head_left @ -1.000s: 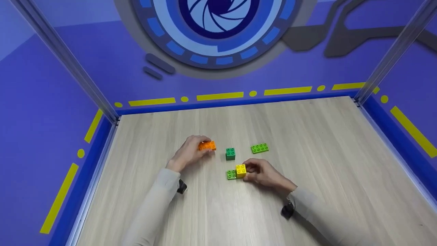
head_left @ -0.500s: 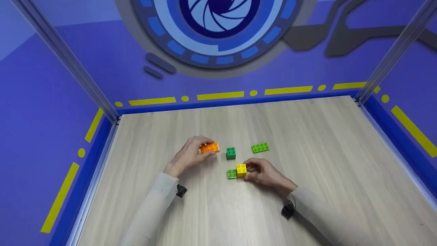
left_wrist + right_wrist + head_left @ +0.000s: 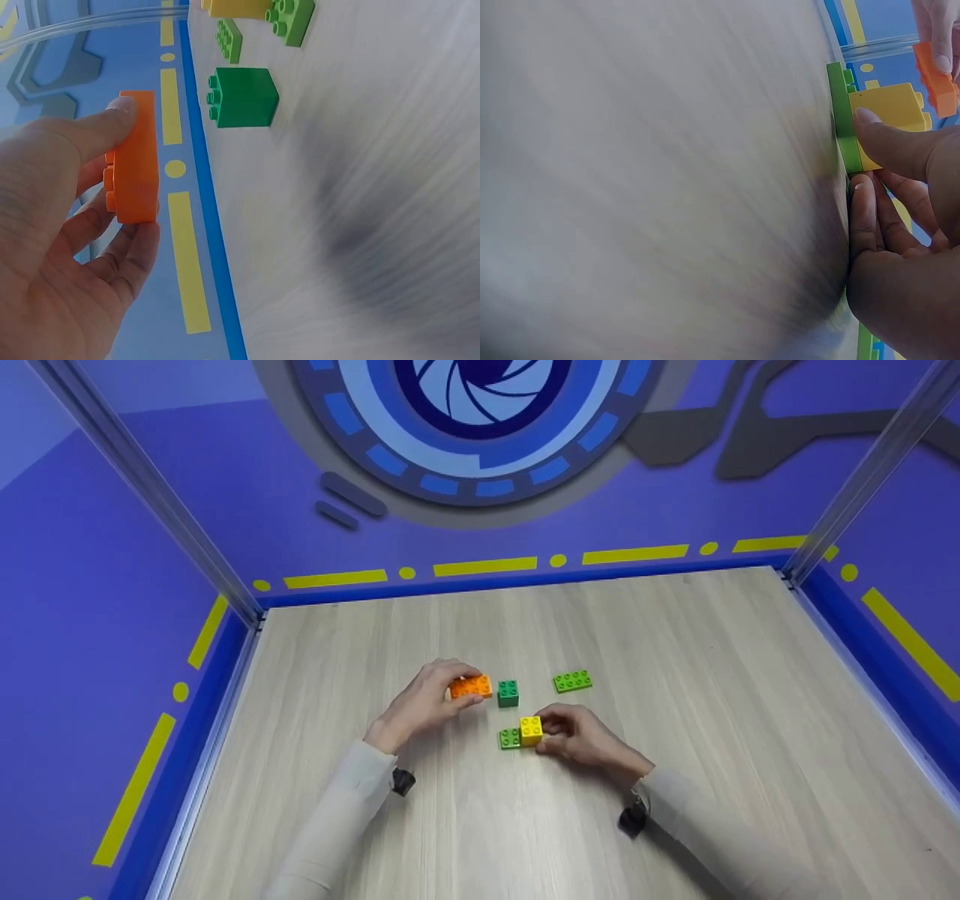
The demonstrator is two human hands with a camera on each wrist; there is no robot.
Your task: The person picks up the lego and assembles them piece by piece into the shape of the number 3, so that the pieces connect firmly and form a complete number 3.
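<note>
My left hand [image 3: 427, 699] pinches an orange building brick [image 3: 471, 687] between thumb and fingers; the left wrist view has the orange brick [image 3: 139, 161] raised over the table with its studs facing the palm. Just right of it stands a dark green brick [image 3: 508, 694], seen in the left wrist view as a green block [image 3: 244, 97]. My right hand [image 3: 589, 736] grips a yellow brick [image 3: 531, 730], which sits on one end of a flat light green brick [image 3: 509, 739]. In the right wrist view my thumb presses the side of the yellow brick [image 3: 889, 109], low over the light green brick [image 3: 844, 120].
Behind the right hand lies another flat light green brick [image 3: 573, 681], longer, with two rows of studs. The wooden table [image 3: 675, 660] is bounded by blue printed panels [image 3: 187, 495] at the back and both sides.
My left hand has carried the orange brick to the right, closer to the dark green brick. The right hand keeps its grip on the yellow brick, hardly moving.
</note>
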